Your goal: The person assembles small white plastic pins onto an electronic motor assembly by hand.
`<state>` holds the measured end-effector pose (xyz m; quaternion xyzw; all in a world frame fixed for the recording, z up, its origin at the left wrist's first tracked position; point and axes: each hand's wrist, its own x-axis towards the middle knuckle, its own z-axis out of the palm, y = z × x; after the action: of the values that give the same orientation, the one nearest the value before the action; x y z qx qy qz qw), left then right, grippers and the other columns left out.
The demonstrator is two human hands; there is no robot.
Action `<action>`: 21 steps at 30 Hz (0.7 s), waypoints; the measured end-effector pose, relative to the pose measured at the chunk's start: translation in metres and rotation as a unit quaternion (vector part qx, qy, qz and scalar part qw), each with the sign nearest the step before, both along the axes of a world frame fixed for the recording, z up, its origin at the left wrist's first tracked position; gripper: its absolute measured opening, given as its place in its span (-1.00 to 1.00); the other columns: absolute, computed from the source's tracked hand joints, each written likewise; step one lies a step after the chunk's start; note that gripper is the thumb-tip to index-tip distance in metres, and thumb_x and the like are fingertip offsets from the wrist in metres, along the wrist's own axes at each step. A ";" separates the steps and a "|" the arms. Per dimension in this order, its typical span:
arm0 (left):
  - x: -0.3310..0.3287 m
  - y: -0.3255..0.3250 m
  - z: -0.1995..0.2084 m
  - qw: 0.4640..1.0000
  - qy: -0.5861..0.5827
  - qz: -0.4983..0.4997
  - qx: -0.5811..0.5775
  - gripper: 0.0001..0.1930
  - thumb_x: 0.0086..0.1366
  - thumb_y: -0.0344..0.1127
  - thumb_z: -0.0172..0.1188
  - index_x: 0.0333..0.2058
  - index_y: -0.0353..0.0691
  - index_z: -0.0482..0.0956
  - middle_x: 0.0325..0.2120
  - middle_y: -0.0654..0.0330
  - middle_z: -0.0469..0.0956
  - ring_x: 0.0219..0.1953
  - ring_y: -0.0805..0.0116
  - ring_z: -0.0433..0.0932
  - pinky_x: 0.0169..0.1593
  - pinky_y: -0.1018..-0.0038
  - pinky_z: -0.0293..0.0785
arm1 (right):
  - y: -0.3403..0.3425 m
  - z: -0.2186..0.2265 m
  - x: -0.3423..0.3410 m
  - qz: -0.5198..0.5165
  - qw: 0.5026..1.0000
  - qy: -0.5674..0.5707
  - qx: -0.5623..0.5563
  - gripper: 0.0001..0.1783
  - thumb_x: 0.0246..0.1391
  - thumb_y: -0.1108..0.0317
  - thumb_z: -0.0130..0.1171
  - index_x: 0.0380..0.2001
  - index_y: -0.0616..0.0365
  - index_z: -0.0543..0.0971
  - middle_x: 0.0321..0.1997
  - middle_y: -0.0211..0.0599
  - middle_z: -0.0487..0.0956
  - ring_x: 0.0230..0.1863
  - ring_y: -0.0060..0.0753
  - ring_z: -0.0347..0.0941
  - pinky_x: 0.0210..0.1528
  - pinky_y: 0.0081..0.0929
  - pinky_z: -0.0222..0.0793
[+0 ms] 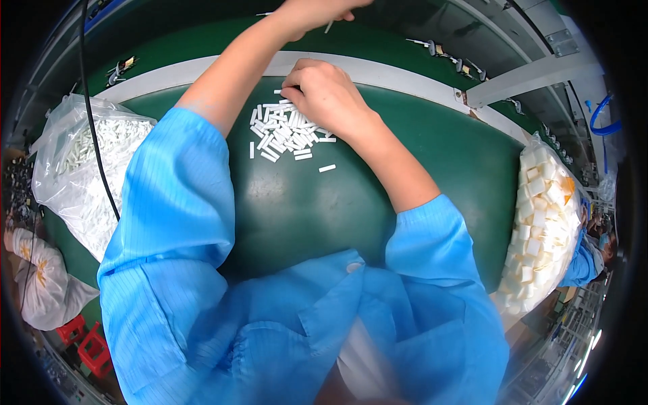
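A heap of small white strips (287,131) lies on the green work surface (317,209), with a few loose ones near it. Over the heap's far edge, my right hand (327,94) has its fingers curled in and pinched together. The end of a white strip (277,91) shows at its fingertips. My left hand (314,15) reaches past the white rail (385,72), above the green belt (378,44), fingers bent. A thin pale piece (329,27) shows just under those fingers; whether it is held is hard to make out.
A clear bag of white strips (88,148) stands at the left, a black cable (91,121) hanging before it. On the right sits a clear bag of whitish blocks (540,216). Small assemblies (439,50) lie along the belt. Red stools (94,351) stand at lower left.
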<state>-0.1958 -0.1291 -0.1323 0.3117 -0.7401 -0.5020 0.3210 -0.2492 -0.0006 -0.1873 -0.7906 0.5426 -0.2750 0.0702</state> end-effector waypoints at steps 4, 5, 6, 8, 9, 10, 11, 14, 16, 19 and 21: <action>0.054 -0.004 -0.044 0.958 0.238 -0.013 0.162 -0.86 0.33 -0.28 0.07 -0.25 -0.21 0.44 -0.43 0.22 0.51 -0.46 0.46 0.50 -0.43 0.59 0.43 | -0.002 -0.005 -0.001 0.012 0.999 0.031 -0.042 -0.88 -0.07 0.42 0.19 -0.42 0.20 0.63 -0.35 -0.24 0.54 -0.24 -0.16 0.49 -0.21 -0.28 0.43; 0.065 -0.004 -0.052 0.923 0.291 -0.008 0.252 -0.89 0.34 -0.32 0.04 -0.25 -0.21 0.44 -0.43 0.21 0.50 -0.45 0.46 0.48 -0.44 0.60 0.41 | -0.001 -0.005 -0.001 0.010 0.999 0.031 -0.040 -0.88 -0.07 0.42 0.19 -0.42 0.20 0.63 -0.35 -0.24 0.54 -0.24 -0.16 0.49 -0.21 -0.28 0.43; 0.073 -0.003 -0.057 0.877 0.344 0.001 0.336 -0.92 0.35 -0.36 0.00 -0.26 -0.21 0.44 -0.43 0.21 0.49 -0.45 0.45 0.47 -0.46 0.61 0.39 | -0.001 0.000 0.002 0.003 0.997 0.072 -0.026 -0.89 -0.07 0.42 0.19 -0.42 0.19 0.63 -0.35 -0.24 0.53 -0.22 -0.18 0.48 -0.22 -0.27 0.44; 0.079 -0.002 -0.066 0.863 0.369 0.007 0.346 -0.92 0.35 -0.39 -0.02 -0.26 -0.21 0.43 -0.44 0.21 0.49 -0.47 0.46 0.44 -0.49 0.62 0.35 | 0.003 0.001 0.006 -0.001 0.993 0.115 -0.011 -0.89 -0.06 0.42 0.19 -0.43 0.19 0.62 -0.35 -0.25 0.52 -0.19 -0.20 0.48 -0.23 -0.27 0.44; 0.081 -0.004 -0.064 0.849 0.392 0.007 0.354 -0.93 0.35 -0.41 -0.04 -0.27 -0.21 0.42 -0.45 0.21 0.48 -0.49 0.47 0.41 -0.51 0.63 0.31 | 0.004 0.001 0.008 -0.004 0.994 0.102 -0.042 -0.92 -0.07 0.43 0.17 -0.49 0.21 0.59 -0.36 -0.20 0.52 -0.21 -0.14 0.47 -0.24 -0.25 0.44; 0.080 -0.002 -0.063 0.828 0.418 0.004 0.374 -0.92 0.36 -0.38 -0.05 -0.27 -0.21 0.42 -0.47 0.22 0.46 -0.54 0.50 0.34 -0.55 0.65 0.22 | 0.003 0.002 0.008 -0.008 0.993 0.090 -0.073 -0.90 -0.08 0.43 0.16 -0.56 0.23 0.55 -0.37 -0.15 0.52 -0.23 -0.07 0.47 -0.25 -0.22 0.45; 0.081 -0.002 -0.063 0.828 0.420 0.004 0.372 -0.92 0.36 -0.38 -0.05 -0.27 -0.21 0.42 -0.47 0.22 0.46 -0.54 0.50 0.34 -0.55 0.65 0.22 | 0.001 0.007 0.006 -0.006 0.993 0.090 -0.075 -0.90 -0.08 0.43 0.16 -0.56 0.23 0.55 -0.37 -0.15 0.52 -0.23 -0.07 0.47 -0.25 -0.22 0.45; 0.078 0.003 -0.063 0.802 0.446 -0.023 0.397 -0.88 0.38 -0.34 -0.09 -0.29 -0.20 0.41 -0.47 0.22 0.45 -0.57 0.52 0.29 -0.56 0.65 0.19 | -0.005 0.019 -0.004 -0.063 0.991 -0.110 0.036 -0.90 -0.08 0.41 0.18 -0.48 0.21 0.59 -0.39 -0.15 0.55 -0.25 -0.06 0.48 -0.23 -0.26 0.41; 0.074 0.005 -0.063 0.809 0.440 -0.009 0.390 -0.88 0.38 -0.34 -0.08 -0.29 -0.20 0.41 -0.47 0.22 0.45 -0.58 0.53 0.29 -0.56 0.64 0.20 | -0.007 0.009 -0.007 -0.046 0.994 -0.094 0.036 -0.90 -0.08 0.41 0.19 -0.47 0.19 0.60 -0.37 -0.17 0.55 -0.24 -0.07 0.47 -0.22 -0.27 0.41; 0.072 0.004 -0.067 0.813 0.436 0.007 0.385 -0.89 0.38 -0.35 -0.08 -0.29 -0.20 0.41 -0.47 0.22 0.45 -0.59 0.53 0.29 -0.56 0.64 0.20 | -0.004 0.002 -0.002 -0.011 0.998 -0.062 0.018 -0.91 -0.09 0.40 0.21 -0.47 0.14 0.64 -0.35 -0.24 0.54 -0.20 -0.16 0.45 -0.20 -0.30 0.42; 0.070 0.004 -0.070 0.811 0.438 0.010 0.388 -0.89 0.38 -0.35 -0.08 -0.29 -0.20 0.41 -0.47 0.22 0.45 -0.59 0.53 0.29 -0.56 0.64 0.20 | -0.002 -0.002 0.003 0.015 0.999 0.035 -0.038 -0.94 -0.09 0.42 0.20 -0.53 0.14 0.63 -0.34 -0.28 0.54 -0.18 -0.23 0.44 -0.21 -0.32 0.45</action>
<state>-0.1258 -0.1248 -0.2018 0.1652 -0.2622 -0.8273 0.4685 -0.2458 -0.0031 -0.1894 -0.8096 0.5225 -0.2662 0.0252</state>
